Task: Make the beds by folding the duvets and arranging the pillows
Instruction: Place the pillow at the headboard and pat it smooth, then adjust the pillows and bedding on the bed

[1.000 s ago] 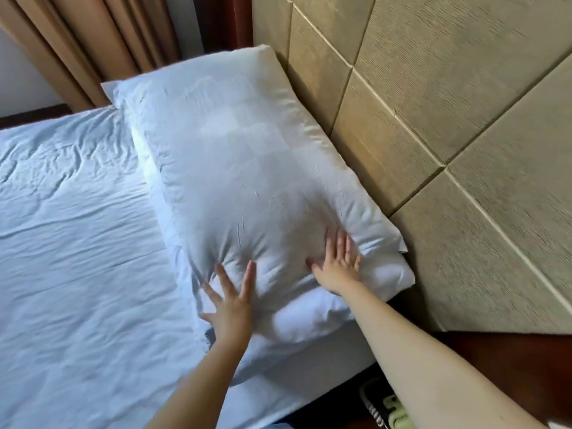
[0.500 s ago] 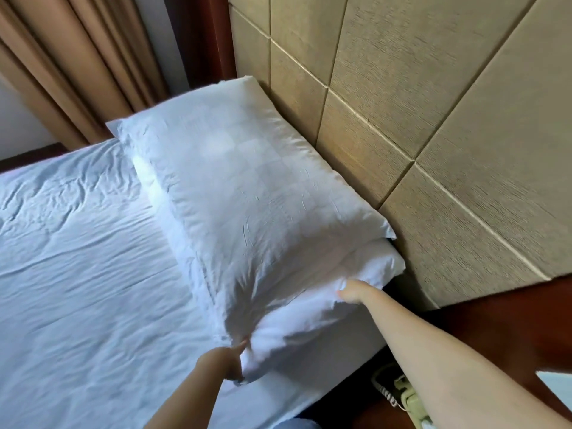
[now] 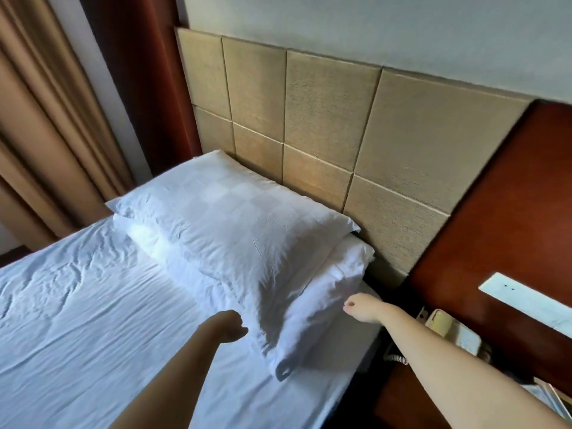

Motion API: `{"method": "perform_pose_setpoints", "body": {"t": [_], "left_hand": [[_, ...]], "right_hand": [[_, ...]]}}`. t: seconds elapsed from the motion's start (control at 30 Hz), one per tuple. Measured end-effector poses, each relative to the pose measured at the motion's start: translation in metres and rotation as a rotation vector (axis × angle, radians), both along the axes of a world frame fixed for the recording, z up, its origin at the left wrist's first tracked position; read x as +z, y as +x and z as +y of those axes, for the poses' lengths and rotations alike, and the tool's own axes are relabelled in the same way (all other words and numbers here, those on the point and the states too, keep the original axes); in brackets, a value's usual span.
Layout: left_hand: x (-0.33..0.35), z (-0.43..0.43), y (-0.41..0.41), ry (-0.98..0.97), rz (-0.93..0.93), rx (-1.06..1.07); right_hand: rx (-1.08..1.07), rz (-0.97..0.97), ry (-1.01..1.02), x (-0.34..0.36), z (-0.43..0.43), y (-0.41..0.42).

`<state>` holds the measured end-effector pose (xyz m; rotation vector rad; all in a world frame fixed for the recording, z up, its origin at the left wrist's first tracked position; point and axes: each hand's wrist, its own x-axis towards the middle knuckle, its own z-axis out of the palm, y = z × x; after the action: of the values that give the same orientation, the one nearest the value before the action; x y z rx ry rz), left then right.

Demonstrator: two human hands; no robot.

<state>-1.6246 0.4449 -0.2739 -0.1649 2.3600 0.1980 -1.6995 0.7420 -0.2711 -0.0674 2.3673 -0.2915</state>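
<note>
Two white pillows lie stacked at the head of the bed against the padded headboard (image 3: pixel 325 125). The upper pillow (image 3: pixel 241 230) covers most of the lower pillow (image 3: pixel 334 283), which sticks out at the near right. My left hand (image 3: pixel 227 328) is curled at the near edge of the pillows, its fingers hidden behind the back of the hand. My right hand (image 3: pixel 360 308) hovers in a loose fist just right of the lower pillow's end, holding nothing. The white sheet (image 3: pixel 93 305) covers the mattress, wrinkled. No duvet is in view.
A dark wooden bedside unit (image 3: pixel 501 243) stands on the right with a beige telephone (image 3: pixel 452 332) on it. Brown curtains (image 3: pixel 46 134) hang at the far left behind the bed.
My hands have come off the pillows' near edges and drawn back. The view has pulled back and risen, showing the whole headboard.
</note>
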Motion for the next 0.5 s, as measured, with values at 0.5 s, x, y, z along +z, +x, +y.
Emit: {"method": "perform_pose_setpoints", "body": {"t": [0.5], "left_hand": [[0.028, 0.104, 0.066, 0.087, -0.054, -0.316]], "right_hand": [[-0.396, 0.268, -0.015, 0.036, 0.150, 0.218]]}}
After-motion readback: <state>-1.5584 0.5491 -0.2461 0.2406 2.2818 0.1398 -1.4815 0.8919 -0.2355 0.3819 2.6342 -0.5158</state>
